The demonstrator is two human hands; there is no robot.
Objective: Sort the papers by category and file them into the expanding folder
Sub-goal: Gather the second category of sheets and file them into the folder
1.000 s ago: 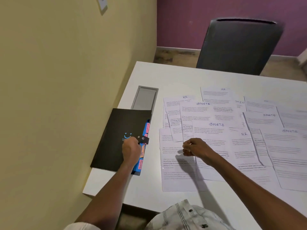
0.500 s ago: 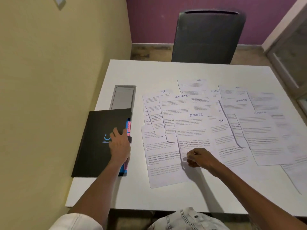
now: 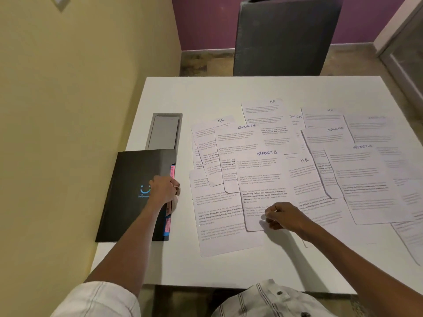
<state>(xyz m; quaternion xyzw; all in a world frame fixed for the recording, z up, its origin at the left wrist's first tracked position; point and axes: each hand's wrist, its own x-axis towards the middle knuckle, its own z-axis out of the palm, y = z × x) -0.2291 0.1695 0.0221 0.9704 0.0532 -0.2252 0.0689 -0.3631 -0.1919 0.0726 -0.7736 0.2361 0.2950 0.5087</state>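
A black expanding folder with a blue smile logo lies closed at the table's left edge, pink and blue tabs showing along its right side. My left hand rests on it, fingers curled over the clasp at the right edge. Several white printed papers, headed HR, SPORTS or ADMIN, lie overlapping across the table. My right hand pinches the bottom edge of a front sheet headed SPORTS.
The white table stands against a yellow wall on the left. A grey cable hatch sits in the tabletop just beyond the folder. A dark office chair stands at the far side.
The view has swung right and down. My left hand stayed at the folder's clasp edge. My right hand slid toward me to the SPORTS sheet's bottom edge.
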